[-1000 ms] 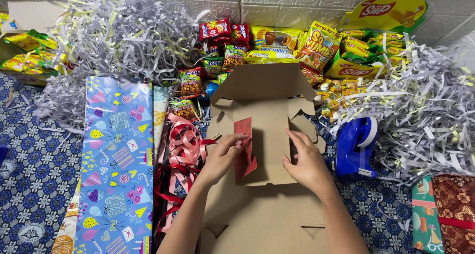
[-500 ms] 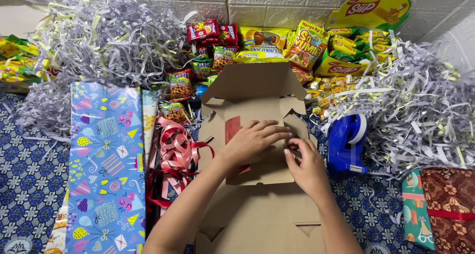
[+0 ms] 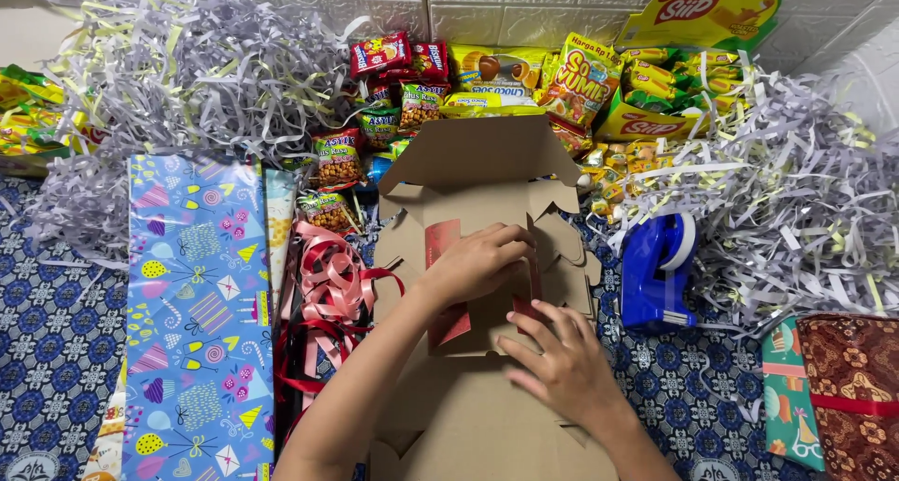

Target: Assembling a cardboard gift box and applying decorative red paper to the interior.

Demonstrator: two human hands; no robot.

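Far left: shredded paper (image 3: pixel 178 59), blue gift wrap (image 3: pixel 197 303) flat on patterned cloth. Next, red and pink ribbon (image 3: pixel 323 303) heaped beside the wrap. Centre: unfolded cardboard box (image 3: pixel 478 162), flaps open, snack packets (image 3: pixel 412 78) behind it. Left hand (image 3: pixel 478 266) lies on a red card (image 3: pixel 442 242) inside the box, fingers curled down over it. Right hand (image 3: pixel 567 364) just beside, fingers spread flat on cardboard, gripping nothing. Right: blue tape dispenser (image 3: pixel 655 270), more shreds

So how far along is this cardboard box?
Done: the cardboard box lies partly folded, its lid flap up. In hand: the left hand and right hand press a red card inside. Left: snack packets, shredded paper and ribbon lie outside.
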